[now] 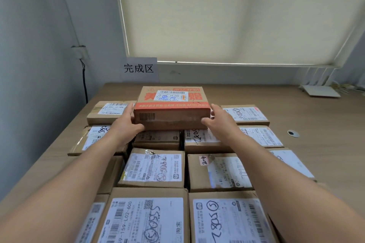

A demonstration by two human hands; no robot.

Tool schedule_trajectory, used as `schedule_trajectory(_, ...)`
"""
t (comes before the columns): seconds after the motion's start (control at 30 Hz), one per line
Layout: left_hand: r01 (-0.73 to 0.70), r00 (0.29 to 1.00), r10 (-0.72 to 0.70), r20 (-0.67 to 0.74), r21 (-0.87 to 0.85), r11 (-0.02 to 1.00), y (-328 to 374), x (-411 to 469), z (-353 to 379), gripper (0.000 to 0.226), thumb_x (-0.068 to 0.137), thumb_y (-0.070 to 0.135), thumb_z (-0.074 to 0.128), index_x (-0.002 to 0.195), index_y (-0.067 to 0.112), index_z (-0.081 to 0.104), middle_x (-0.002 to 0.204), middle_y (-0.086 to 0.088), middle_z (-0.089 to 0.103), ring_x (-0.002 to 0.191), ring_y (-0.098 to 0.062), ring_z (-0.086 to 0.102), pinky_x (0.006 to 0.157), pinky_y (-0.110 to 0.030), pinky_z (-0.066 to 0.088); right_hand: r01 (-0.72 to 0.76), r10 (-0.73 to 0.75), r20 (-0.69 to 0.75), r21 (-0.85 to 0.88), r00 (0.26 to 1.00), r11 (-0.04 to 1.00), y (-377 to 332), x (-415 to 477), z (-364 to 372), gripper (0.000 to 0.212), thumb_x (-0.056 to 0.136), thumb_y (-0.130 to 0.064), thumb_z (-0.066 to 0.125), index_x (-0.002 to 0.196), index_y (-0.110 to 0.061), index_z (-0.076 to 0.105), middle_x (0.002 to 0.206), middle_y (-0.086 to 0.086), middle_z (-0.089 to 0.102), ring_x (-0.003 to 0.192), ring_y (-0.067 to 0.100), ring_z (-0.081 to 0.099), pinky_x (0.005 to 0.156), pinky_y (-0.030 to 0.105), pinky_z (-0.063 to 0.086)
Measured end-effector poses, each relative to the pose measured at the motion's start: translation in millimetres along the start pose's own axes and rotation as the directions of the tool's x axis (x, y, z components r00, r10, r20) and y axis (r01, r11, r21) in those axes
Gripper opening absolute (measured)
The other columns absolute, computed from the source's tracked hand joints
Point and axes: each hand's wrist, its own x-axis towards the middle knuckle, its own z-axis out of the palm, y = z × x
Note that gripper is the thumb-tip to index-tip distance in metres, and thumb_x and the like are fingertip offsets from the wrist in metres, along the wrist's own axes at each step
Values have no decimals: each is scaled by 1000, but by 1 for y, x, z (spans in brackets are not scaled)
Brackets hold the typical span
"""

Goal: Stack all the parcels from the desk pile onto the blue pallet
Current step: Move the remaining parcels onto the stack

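Item 1: box (171, 108), cardboard, orange print, 1 white label on top. Location: over the far middle of the pile, just above the parcels' tops. Whether it rests on them or is lifted cannot be told.

Left hand (126, 122): grips the box's left end, thumb on the near face, fingers round the side.

Right hand (219, 119): grips the right end the same way, thumb on the near face.

Item 2: parcels (152, 167), brown cartons with white labels and marker scrawl, packed edge to edge in rows on the desk (306, 116).

Item 3: sign (139, 69), white, 3 black characters, on the wall behind the pile.

Item 4: blind (227, 16), cream, drawn down.

Item 5: router (321, 90), white, at the desk's far right.

Item 6: cable (85, 85), black, hanging on the left wall.
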Motion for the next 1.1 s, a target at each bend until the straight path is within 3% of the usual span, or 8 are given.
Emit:
schedule_trajectory(0.07, 5, 1000, -5, 3, 6, 1000, 4, -2, -2, 81, 88, 5, 55, 151, 27, 9, 144, -10, 41, 123, -26, 46, 89, -31, 37, -12, 10, -39, -49, 999, 999, 1, -3, -7, 62, 92, -28, 54, 147, -13, 28, 142, 10, 43, 127, 24, 44, 102, 39, 40)
schedule_trajectory(0.27, -97, 983, 135, -128, 272, 958, 25, -20, -3, 76, 88, 23, 55, 151, 20, 12, 152, -11, 24, 138, -25, 26, 109, -42, 28, 41, -87, -164, -268, 983, 962, 12, -31, -35, 52, 94, -26, 49, 142, -13, 36, 140, 10, 43, 128, 25, 40, 99, 38, 37)
schedule_trajectory(0.4, -267, 915, 357, -189, 381, 885, 66, -45, 7, 74, 90, 32, 57, 150, 15, 16, 154, -11, 22, 142, -22, 17, 115, -38, 16, 131, -212, -209, -344, 955, 930, 14, -51, -64, 47, 95, -25, 48, 140, -16, 41, 138, 6, 45, 127, 22, 42, 100, 38, 38)
schedule_trajectory(0.53, -428, 839, 534, -104, 481, 765, 109, -77, 40, 67, 92, 43, 49, 148, 15, 25, 153, -7, 27, 142, -19, 19, 115, -34, 14, 219, -342, -251, -412, 906, 884, 17, -78, -98, 43, 95, -29, 46, 137, -23, 46, 135, 0, 49, 125, 19, 41, 97, 37, 40)
schedule_trajectory(0.7, -434, 864, 500, -58, 418, 799, 137, -133, 125, 56, 92, 39, 52, 142, 18, 39, 151, -6, 33, 140, -20, 25, 114, -37, 20, 231, -411, -203, -577, 889, 783, 66, -124, -124, 37, 95, -31, 45, 130, -22, 54, 134, 1, 51, 118, 24, 46, 88, 33, 42)
schedule_trajectory(0.87, -486, 858, 512, 37, 375, 789, 171, -182, 210, 57, 91, 46, 48, 141, 18, 42, 149, -6, 36, 139, -20, 27, 113, -33, 18, 168, -418, -294, -611, 860, 774, 131, -167, -158, 20, 79, -22, 64, 94, -11, 70, 100, 14, 66, 87, 36, 61, 68, 40, 50)
schedule_trajectory(1.0, -547, 818, 573, 45, 367, 752, 213, -213, 261, 54, 91, 41, 53, 139, 17, 45, 147, -9, 39, 138, -22, 30, 113, -35, 21, 94, -401, -349, -644, 847, 759, 177, -201, -195, 27, 73, -25, 67, 97, -13, 72, 100, 16, 68, 83, 35, 65, 65, 39, 52)
schedule_trajectory(1.1, -608, 779, 621, 90, 349, 713, 238, -238, 304, 66, 83, 55, 39, 132, 13, 54, 140, -14, 48, 132, -29, 40, 111, -44, 28, 31, -365, -389, -647, 846, 762, 215, -226, -221, 31, 73, -27, 69, 101, -14, 72, 103, 16, 68, 86, 33, 65, 67, 38, 52)
